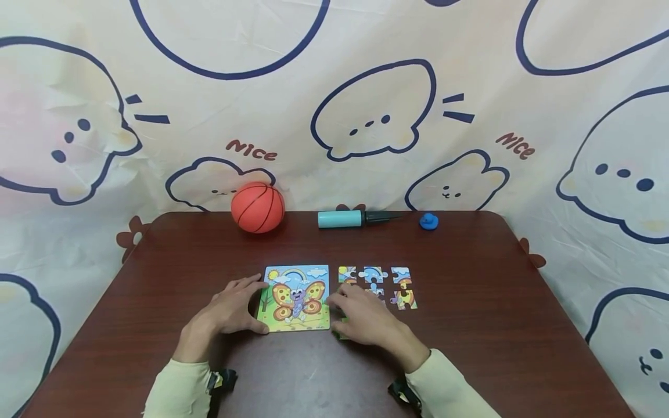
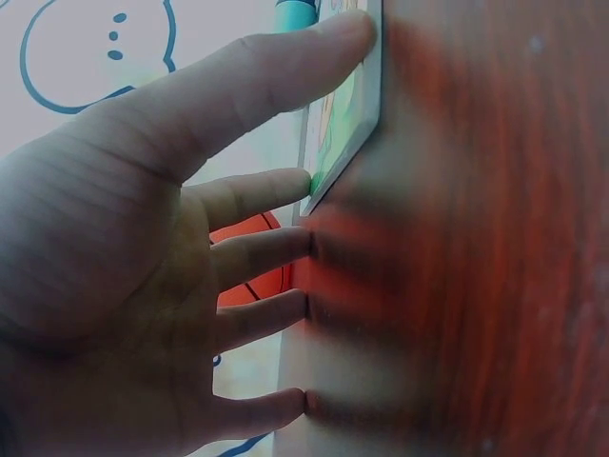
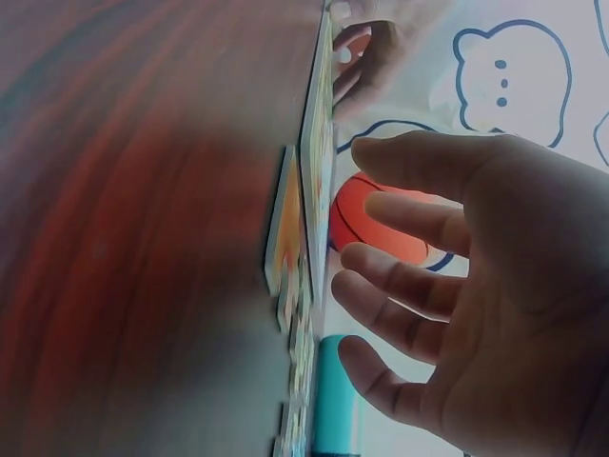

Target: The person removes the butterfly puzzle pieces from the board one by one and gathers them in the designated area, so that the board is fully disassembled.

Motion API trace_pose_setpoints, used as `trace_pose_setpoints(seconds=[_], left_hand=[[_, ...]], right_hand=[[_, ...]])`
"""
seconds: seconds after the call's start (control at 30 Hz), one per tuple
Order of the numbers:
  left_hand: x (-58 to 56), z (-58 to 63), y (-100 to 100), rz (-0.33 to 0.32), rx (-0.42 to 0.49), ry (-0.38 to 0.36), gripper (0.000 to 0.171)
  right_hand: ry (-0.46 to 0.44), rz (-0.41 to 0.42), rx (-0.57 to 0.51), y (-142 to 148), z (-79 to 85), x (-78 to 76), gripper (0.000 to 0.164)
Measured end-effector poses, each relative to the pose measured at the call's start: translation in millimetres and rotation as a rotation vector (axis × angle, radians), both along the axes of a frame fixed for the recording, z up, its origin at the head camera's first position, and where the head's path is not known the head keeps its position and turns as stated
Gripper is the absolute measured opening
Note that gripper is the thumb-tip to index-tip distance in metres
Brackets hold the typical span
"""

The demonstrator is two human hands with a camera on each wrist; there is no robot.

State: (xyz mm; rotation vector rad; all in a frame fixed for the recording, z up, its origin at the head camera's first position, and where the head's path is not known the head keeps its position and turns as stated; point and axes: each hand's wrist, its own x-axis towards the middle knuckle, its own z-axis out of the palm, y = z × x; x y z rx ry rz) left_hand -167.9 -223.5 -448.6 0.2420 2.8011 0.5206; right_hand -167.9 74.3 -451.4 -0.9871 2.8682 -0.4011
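A square butterfly picture puzzle board [image 1: 297,299] lies flat on the table. My left hand [image 1: 232,307] is at its left side with fingers spread; in the left wrist view the thumb [image 2: 257,81] touches the board's near corner and the index finger [image 2: 257,195] reaches its edge. Just right of the board, my right hand [image 1: 363,313] hovers over loose puzzle pieces [image 1: 373,274], hiding some of them. A green piece [image 1: 342,335] shows beneath it. In the right wrist view its fingers [image 3: 409,276] are loosely bent, apart, with nothing between them.
Along the back edge of the dark wooden table [image 1: 470,290] are an orange-red basketball [image 1: 258,208], a teal hand pump [image 1: 340,219] and a small blue rubber duck [image 1: 428,221]. A patterned white cloth [image 1: 292,116] hangs behind and around the table.
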Motion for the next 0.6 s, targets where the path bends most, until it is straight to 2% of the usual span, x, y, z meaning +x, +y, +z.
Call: trace_pose_setpoints(seconds=[0.2,0.37,0.6], left_hand=[[-1.1,-1.1,1,0.0,-0.004,-0.002,0.099],[-0.8,-0.3,1,0.001,0.007,-0.002,0.099],[-0.1,-2.6,0,0.009,0.004,0.011,0.098]], right_hand=[[0.004,0.012,0.013,-14,-0.4,-4.4,0.04],[-0.029,0.024,-0.001,-23,-1.9,-6.9,0.043],[0.009,0.116,0.002,-38,-3.5,-9.9,0.044]])
